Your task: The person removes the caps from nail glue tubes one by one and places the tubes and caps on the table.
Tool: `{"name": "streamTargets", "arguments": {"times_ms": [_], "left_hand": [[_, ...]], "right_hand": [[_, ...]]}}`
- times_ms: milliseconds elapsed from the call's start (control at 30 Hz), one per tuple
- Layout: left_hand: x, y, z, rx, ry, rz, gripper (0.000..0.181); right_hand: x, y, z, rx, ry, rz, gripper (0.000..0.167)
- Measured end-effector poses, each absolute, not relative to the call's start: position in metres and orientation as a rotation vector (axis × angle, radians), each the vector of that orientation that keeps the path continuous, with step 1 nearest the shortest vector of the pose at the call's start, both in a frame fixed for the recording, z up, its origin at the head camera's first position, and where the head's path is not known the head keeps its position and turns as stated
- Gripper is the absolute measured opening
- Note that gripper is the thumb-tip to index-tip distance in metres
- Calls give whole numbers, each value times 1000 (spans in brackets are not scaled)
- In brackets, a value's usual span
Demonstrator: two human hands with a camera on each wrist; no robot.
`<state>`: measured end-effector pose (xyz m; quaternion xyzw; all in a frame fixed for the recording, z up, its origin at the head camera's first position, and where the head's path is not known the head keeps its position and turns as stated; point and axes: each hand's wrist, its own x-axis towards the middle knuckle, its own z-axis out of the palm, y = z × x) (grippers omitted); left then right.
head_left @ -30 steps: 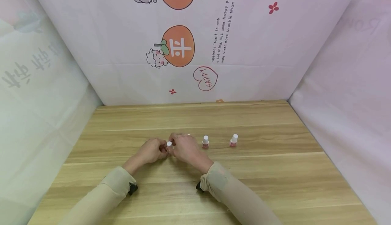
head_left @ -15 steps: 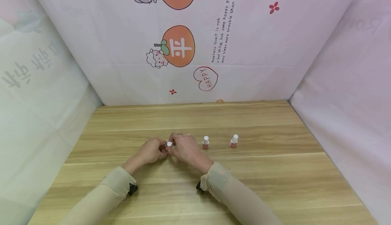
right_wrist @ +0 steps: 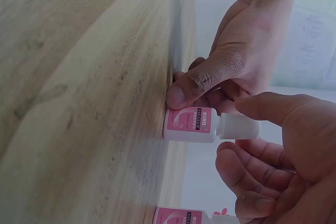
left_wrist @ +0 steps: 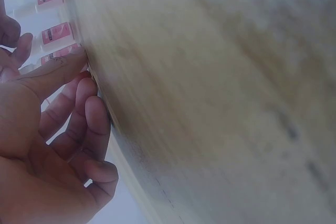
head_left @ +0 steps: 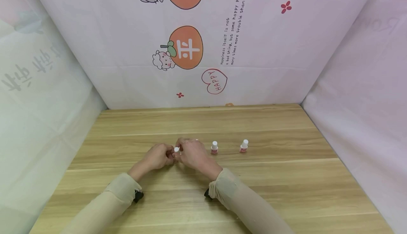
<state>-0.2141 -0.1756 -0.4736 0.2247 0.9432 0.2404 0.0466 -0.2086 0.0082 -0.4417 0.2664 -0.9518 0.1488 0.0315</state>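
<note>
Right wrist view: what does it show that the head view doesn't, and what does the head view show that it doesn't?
Only the right wrist view shows the handled bottle with its pink label facing the camera, and the left thumb at its lower end.

Only the head view shows the heart print, both sleeves and the far-right bottle.

Both show the left hand, the right hand, the white cap and the wooden table.

Head view high; wrist views table-low
</note>
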Motion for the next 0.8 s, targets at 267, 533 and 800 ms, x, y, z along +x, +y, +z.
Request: {"name": "streamTargets", "arguments": {"times_ms": [267,533,800], "left_hand": [[-214,-176,-473,706,2884,746,13],[-214,-177,-472,700,2876,743,16],[-213,-176,-472,707,2887,747,15]], "right_hand": [[-209,7,-442,829,-2936,484,23],[-209,8,-441,832,-2947,498,28],[-210,8,-442,862,-2909,512,25]]}}
